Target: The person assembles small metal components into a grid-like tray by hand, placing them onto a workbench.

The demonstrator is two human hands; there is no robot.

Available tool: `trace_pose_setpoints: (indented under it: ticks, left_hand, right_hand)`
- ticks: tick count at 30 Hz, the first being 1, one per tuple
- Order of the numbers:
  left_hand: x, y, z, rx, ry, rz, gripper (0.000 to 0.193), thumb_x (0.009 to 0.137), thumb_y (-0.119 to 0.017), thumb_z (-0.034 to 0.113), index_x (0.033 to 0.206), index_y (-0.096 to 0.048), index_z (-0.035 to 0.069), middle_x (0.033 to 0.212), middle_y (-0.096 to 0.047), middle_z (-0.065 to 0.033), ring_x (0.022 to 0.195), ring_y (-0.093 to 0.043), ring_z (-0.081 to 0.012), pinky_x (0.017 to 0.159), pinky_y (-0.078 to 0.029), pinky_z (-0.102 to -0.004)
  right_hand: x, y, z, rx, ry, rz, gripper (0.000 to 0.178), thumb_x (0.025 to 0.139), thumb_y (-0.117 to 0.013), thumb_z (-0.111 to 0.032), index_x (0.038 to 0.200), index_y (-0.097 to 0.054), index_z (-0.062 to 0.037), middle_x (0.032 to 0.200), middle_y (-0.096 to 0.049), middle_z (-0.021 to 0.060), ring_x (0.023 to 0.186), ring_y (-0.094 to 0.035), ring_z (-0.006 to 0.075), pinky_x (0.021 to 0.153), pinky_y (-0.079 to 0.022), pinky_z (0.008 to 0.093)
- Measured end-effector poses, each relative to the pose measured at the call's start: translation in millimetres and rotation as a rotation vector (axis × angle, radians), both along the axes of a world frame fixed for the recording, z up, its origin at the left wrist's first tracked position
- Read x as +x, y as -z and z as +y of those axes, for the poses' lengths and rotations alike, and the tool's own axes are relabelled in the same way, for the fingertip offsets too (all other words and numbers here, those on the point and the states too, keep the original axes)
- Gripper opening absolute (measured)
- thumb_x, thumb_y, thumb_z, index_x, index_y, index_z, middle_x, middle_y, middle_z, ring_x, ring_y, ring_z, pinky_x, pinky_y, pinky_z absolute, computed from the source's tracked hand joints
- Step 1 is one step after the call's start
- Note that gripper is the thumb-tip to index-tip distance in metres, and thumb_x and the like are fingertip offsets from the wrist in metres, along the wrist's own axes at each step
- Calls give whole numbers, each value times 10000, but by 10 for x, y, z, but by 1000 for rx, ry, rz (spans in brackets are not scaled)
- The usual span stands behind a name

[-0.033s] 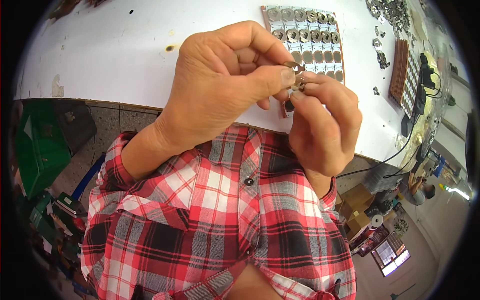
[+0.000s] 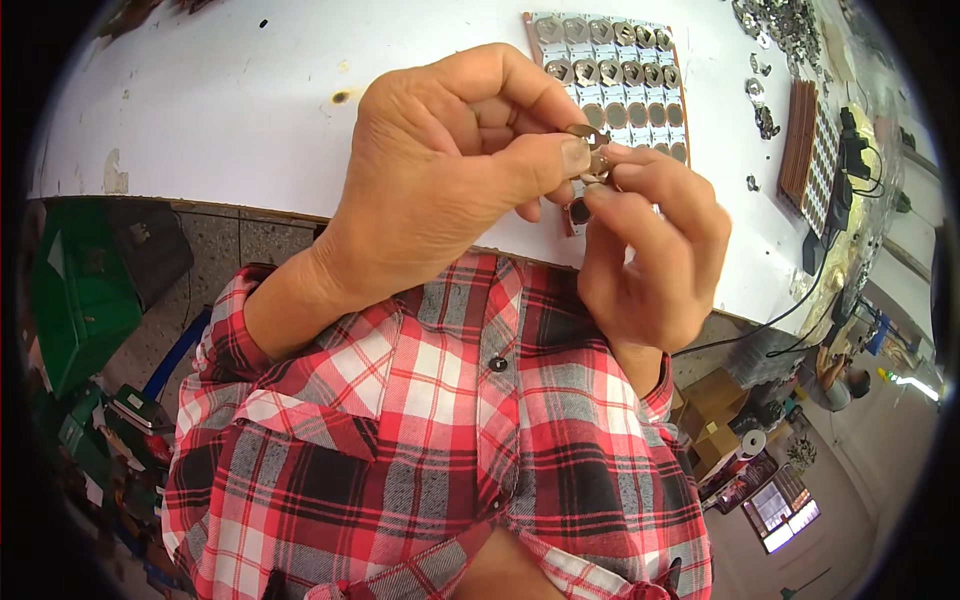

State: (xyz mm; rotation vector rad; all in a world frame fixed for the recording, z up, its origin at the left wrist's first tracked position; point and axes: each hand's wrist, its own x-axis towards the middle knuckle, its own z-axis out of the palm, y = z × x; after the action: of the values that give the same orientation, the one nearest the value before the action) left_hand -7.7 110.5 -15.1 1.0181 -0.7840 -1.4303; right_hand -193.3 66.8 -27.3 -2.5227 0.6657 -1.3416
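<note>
My left hand and my right hand meet in front of my chest, above the near edge of the white table. Their fingertips pinch a small round metal part between them: the left thumb and forefinger hold it from the left, the right fingers from below and the right. Most of the part is hidden by the fingers. Just behind the hands lies a brown tray with rows of round metal discs set in its pockets.
A second brown tray and a black device with cables lie at the table's right. Loose metal parts are heaped at the far right. A green crate stands on the floor at the left, cardboard boxes at the lower right.
</note>
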Motion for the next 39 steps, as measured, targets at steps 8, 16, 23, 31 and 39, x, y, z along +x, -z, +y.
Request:
trace_pose_setpoints:
  ticks: [8, 16, 23, 31, 39]
  left_hand:
    - [-59, 81, 12, -63, -116, 26, 126, 994, -697, -20, 1117, -676, -37, 969, -760, -126, 825, -740, -133, 680, -589, -242]
    - [328, -61, -494, -252, 8, -474, 27, 935, -693, -49, 936, -682, -73, 842, -726, -66, 737, -620, -72, 646, -516, -247]
    - [313, 109, -676, -435, 54, -650, 39, 837, -651, -92, 830, -634, -58, 732, -682, -136, 673, -621, -126, 618, -511, -307]
    - [288, 141, -640, -457, 13, -711, 57, 813, -663, -94, 811, -625, -51, 721, -671, -164, 636, -625, -159, 598, -500, -324]
    - [285, 122, -643, -468, 2, -732, 68, 817, -666, -106, 821, -625, -51, 734, -669, -170, 637, -622, -169, 594, -493, -325]
  right_hand:
    - [22, -168, 112, 1187, -53, -507, 268, 960, -757, 48, 1203, -649, 81, 971, -767, 148, 791, -745, 152, 728, -614, 260]
    - [-48, -245, -236, 1099, 61, -289, 170, 955, -762, 30, 1121, -743, 58, 931, -783, 80, 734, -702, 98, 648, -568, 223]
    - [19, -117, -254, 899, 94, -17, 172, 945, -774, 37, 1116, -759, 32, 953, -785, 48, 795, -702, 59, 668, -528, 186]
    - [21, -71, -277, 765, 79, 26, 129, 921, -766, 66, 1040, -761, 17, 878, -753, 14, 739, -683, 46, 642, -516, 187]
    - [-12, -105, -369, 782, 18, 173, 146, 949, -754, 69, 1084, -784, 22, 942, -715, 20, 773, -703, 75, 677, -521, 196]
